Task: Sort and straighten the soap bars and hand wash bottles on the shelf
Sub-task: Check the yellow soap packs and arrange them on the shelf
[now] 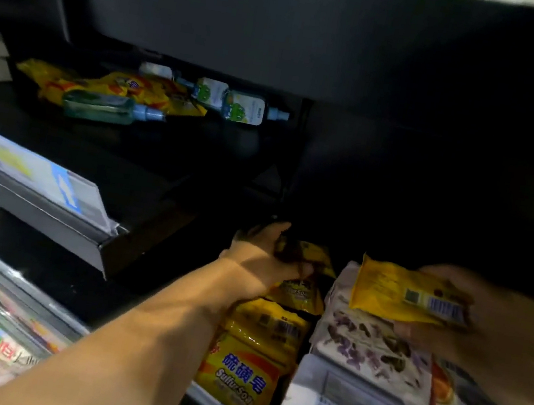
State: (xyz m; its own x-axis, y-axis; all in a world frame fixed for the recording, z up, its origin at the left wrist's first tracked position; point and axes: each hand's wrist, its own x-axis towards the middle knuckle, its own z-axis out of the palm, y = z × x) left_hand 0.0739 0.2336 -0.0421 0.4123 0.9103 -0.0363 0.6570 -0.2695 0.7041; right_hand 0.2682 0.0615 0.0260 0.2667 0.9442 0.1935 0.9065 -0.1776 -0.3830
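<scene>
The right hand (490, 322), blurred, curls its fingers round the right end of a flat yellow plastic-wrapped soap bar (397, 294). It holds the bar above the lower black metal shelf (141, 294), long axis left to right and barcode side up. The left hand (261, 257) reaches deep into that shelf and grips the rearmost yellow soap pack (311, 255) in a row of yellow Sulfur Soap packs (243, 372) that runs front to back. Four packs show in the row, the front one label up. Just right of the row lie two white paper-wrapped soap blocks (371, 349), one behind the other, the rear one printed with purple sprigs.

On the upper black shelf (161, 155) four hand wash bottles lie on their sides, blue caps pointing right: one clear green bottle (99, 107) and three white-labelled bottles (243, 108). A loose heap of yellow packs (127, 86) lies around them. A clear plastic price rail (36, 181) edges this shelf. The shelving is dimly lit.
</scene>
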